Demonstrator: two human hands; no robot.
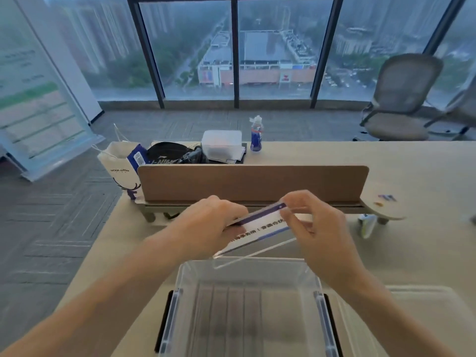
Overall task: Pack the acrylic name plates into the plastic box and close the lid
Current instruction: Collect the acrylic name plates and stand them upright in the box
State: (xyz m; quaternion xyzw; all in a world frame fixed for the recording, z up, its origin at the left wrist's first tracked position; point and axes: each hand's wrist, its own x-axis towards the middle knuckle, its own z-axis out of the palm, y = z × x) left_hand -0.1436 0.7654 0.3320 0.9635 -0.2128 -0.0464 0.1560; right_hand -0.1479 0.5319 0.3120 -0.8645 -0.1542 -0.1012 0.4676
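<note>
1. Both hands hold one acrylic name plate [260,229] in the air above the far edge of the clear plastic box [247,305], near the middle of the scene.
2. The left hand [213,222] has its grip closed on the plate's left end, fingers curled over the top edge.
3. The right hand [316,228] has its grip pinched on the plate's right end, thumb and fingers on the upper right corner.
4. The plate is tilted, its right end higher and farther than its left; it carries a white card with a dark blue band along the top and a line of dark print, too blurred to read.
5. The plate's clear base edge hangs just over the box's far rim.
6. The plastic box sits open on the desk [412,253], right at the near edge of the view; no plates can be made out inside it.
7. A clear lid [401,318] lies flat on the desk just to the right of the box.
8. Beyond the hands stands a brown divider panel [252,182]; on the far side of it are a paper coffee bag [116,166], a black bag [170,153], a small white container [222,143] and a bottle [256,135].
9. An office chair [401,99] stands at far right by the windows [231,47].
</note>
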